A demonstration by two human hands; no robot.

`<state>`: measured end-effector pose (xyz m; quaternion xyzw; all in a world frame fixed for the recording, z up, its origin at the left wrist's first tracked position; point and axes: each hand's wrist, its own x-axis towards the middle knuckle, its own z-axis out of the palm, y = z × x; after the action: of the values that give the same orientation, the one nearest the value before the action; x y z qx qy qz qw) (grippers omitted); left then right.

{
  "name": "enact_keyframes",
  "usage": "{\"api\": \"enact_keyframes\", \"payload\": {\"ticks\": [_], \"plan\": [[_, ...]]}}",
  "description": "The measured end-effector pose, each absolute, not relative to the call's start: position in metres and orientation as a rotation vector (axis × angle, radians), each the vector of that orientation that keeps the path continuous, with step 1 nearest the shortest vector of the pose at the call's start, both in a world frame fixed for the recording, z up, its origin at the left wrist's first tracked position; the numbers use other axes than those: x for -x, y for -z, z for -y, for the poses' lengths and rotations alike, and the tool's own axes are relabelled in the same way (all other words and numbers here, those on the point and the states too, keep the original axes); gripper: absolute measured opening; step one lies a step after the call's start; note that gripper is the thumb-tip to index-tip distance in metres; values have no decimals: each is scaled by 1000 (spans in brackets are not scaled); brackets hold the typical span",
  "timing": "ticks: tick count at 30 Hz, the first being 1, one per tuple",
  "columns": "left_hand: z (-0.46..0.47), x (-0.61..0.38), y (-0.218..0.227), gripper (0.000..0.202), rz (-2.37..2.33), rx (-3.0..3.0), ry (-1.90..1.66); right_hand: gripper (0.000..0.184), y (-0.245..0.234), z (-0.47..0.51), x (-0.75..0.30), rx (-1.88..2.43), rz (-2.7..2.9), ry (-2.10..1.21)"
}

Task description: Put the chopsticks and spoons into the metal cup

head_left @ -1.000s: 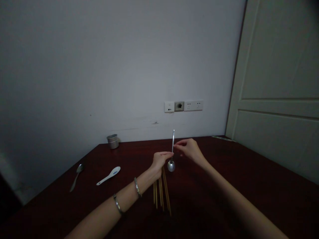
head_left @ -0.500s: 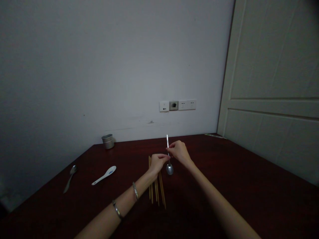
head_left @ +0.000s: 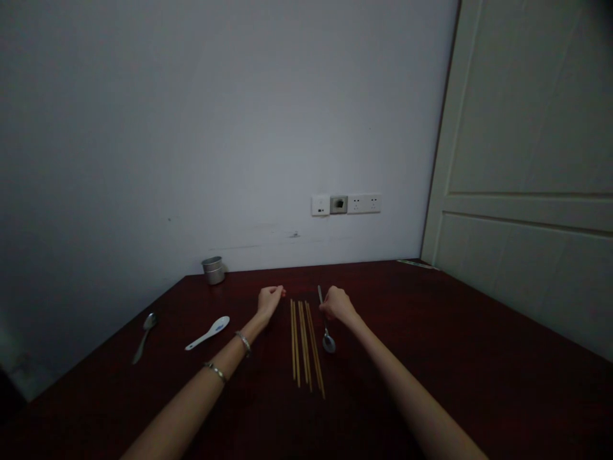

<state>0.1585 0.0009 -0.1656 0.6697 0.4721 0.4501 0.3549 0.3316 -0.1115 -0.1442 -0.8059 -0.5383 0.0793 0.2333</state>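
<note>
Metal spoon [head_left: 329,343] is in the R hand [head_left: 337,303], gripped by its handle, bowl end twd the wearer, just R of the chopsticks [head_left: 304,345]; can't tell if the bowl touches the table [head_left: 479,358]. L hand [head_left: 270,300] has its fingers curled, just L of the chopsticks' far ends; can't tell if it's fully closed or has anything inside. Two bracelets [head_left: 245,340] on the L arm. Chopsticks lie side by side btwn the hands, running lengthwise twd the wearer. Further L: white spoon [head_left: 209,333] w/ a blue mark, then a 2nd metal spoon [head_left: 144,338]. Metal cup [head_left: 214,272] upright at the back, nr the wall [head_left: 239,128].
</note>
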Motion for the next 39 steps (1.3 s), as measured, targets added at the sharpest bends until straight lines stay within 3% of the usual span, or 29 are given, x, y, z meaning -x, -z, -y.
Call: {"api": "enact_keyframes", "payload": {"ticks": [10,39], "plan": [[-25,-148,198,29,-1230,-1771,-1079,27,157,98,-318,2288,1600,-139],[-16,-143,205,25,-1222,-2002,-1070,24,163,104,-306,2293,1607,-103]]}}
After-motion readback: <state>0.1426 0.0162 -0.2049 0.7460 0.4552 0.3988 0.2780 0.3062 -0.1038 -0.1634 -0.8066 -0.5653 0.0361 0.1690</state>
